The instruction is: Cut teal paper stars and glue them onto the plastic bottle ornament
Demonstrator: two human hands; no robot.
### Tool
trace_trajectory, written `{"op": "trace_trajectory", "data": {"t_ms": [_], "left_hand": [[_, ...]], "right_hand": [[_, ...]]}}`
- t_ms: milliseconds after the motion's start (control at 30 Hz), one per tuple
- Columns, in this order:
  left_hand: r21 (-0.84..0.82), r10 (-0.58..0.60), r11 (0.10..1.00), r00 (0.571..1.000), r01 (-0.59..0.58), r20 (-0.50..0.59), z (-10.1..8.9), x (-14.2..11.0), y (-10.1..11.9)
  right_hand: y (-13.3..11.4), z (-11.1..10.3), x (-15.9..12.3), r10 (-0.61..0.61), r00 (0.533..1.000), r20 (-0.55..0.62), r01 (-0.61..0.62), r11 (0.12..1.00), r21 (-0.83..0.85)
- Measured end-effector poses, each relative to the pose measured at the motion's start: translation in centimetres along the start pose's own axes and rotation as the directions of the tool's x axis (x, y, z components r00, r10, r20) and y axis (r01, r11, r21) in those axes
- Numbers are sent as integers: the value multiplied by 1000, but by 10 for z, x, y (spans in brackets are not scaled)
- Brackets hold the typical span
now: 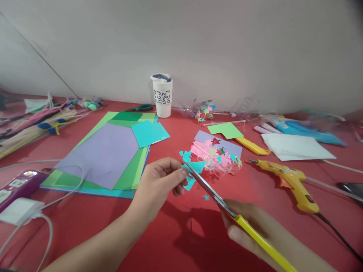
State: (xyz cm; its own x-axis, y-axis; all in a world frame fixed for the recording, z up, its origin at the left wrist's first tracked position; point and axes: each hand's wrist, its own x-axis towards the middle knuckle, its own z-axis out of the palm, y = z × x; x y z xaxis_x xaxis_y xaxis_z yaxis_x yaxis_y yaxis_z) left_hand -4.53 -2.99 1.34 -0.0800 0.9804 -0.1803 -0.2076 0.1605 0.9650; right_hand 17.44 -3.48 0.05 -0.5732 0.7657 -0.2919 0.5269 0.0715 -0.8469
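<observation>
My left hand pinches a small turquoise piece of paper between thumb and fingers. In my right hand is a pair of scissors with yellow handles, its blades pointing up and left to the paper by my left fingertips. How far the blades are apart I cannot tell. Small turquoise scraps lie just beyond my left hand, and a turquoise star rests on the red table below the blades. Pink paper with coloured stars and clear wrap sits behind.
Coloured sheets lie at left, near a purple power strip with white cables. A white cup stands at the back. To the right are a yellow glue gun, a yellow cutter and a white sheet.
</observation>
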Motion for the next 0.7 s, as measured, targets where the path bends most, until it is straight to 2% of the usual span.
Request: {"op": "trace_trajectory", "data": {"t_ms": [100,300,433,700], "left_hand": [[0,4,1000,1000,-4,-15,-1,-1,0],[-38,-5,999,1000,5,-5,-2,0,2],[-55,-11,998,1000,11,0,-1,0,3],[-63,-21,998,1000,21,-3,-2,-1,1]], "right_hand": [[-1,3,0,-19,998,-55,19,1000,0],[-2,6,-1,-22,998,-64,21,1000,-13],[3,8,-2,-75,992,-105,75,997,-6],[0,1,3,-59,998,-25,60,997,42]]}}
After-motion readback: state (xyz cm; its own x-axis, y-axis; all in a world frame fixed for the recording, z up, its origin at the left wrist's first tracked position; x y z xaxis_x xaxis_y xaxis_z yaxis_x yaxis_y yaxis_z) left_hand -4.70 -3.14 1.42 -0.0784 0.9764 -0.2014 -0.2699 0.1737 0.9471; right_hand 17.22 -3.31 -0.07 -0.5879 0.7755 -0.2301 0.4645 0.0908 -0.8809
